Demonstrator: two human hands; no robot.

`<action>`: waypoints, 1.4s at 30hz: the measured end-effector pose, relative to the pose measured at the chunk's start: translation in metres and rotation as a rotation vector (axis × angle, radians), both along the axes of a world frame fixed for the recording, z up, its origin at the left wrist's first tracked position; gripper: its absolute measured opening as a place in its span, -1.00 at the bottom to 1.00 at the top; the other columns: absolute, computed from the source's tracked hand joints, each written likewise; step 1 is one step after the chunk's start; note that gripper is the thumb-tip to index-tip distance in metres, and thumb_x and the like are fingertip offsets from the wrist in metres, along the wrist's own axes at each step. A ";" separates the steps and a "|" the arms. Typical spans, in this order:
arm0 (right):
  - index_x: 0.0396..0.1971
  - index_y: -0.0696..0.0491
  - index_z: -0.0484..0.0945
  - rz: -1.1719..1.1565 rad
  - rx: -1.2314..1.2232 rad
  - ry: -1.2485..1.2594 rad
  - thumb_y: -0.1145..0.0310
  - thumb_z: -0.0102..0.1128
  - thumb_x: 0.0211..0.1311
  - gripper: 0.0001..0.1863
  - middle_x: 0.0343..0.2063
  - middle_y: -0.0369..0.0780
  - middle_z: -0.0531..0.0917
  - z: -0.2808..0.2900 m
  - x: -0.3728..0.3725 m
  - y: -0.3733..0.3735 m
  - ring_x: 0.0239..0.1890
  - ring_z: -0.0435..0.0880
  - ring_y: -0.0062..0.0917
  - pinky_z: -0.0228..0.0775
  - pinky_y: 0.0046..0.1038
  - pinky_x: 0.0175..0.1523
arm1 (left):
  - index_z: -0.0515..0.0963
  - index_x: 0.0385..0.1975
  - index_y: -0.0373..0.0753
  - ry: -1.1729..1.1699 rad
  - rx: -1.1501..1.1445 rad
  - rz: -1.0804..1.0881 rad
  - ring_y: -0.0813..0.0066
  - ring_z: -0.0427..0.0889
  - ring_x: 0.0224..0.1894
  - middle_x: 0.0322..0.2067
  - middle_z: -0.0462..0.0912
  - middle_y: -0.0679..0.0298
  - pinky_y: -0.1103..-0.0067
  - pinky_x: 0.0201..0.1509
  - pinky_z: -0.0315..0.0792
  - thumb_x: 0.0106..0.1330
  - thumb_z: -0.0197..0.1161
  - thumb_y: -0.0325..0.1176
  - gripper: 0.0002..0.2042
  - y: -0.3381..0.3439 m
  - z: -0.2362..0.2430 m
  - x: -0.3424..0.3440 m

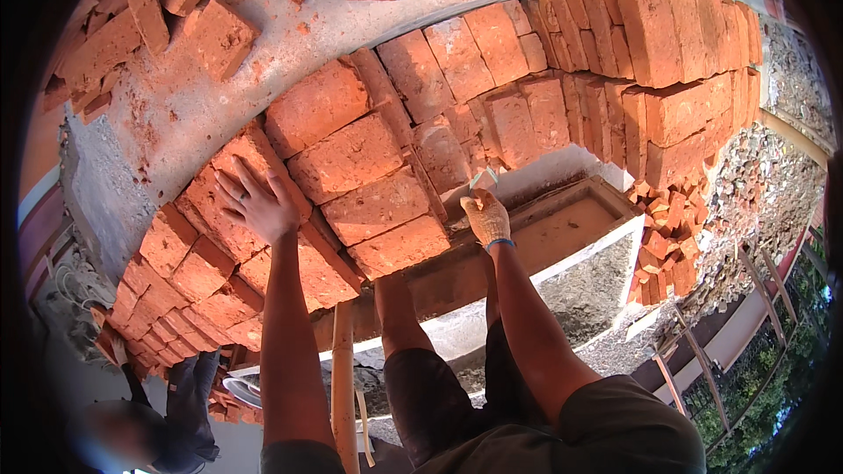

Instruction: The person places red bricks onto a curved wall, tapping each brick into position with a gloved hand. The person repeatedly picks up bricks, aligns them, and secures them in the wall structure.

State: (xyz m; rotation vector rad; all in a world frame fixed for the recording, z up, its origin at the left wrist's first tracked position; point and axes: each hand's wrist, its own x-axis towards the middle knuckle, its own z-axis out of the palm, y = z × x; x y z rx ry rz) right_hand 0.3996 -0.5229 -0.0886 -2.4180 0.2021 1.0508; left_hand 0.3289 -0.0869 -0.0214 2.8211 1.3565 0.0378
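Note:
My bare left hand [261, 204] lies flat with its fingers spread on the face of a large orange-red brick [230, 211] in the stacked row. A ring shows on one finger. My right hand [486, 218] wears a knitted work glove, with a blue band at the wrist. It is closed near the front edge of the bricks, over a long recess. A small pale, bent strip [483, 178] sticks up just beyond its fingers; I cannot make out what it is or how it is held. More stacked bricks [369, 158] stand between my two hands.
Loose bricks [219, 39] lie on the concrete slab [290, 44] beyond the stack. Below my hands are a long wooden trough [562, 228] and an upright wooden pole [343, 377]. Broken bricks [669, 237] are heaped at right. Another person [180, 412] is at lower left.

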 end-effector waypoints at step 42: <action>0.65 0.15 -0.24 0.312 -0.610 -0.150 -0.31 0.35 0.18 0.33 0.64 0.11 -0.15 -0.037 0.151 0.043 0.67 -0.14 0.05 -0.10 0.35 0.55 | 0.02 0.67 0.14 -0.040 -0.023 0.018 -0.04 -0.25 0.71 0.67 -0.12 0.01 -0.19 0.63 -0.34 0.54 -0.23 0.34 -0.23 -0.001 0.001 0.001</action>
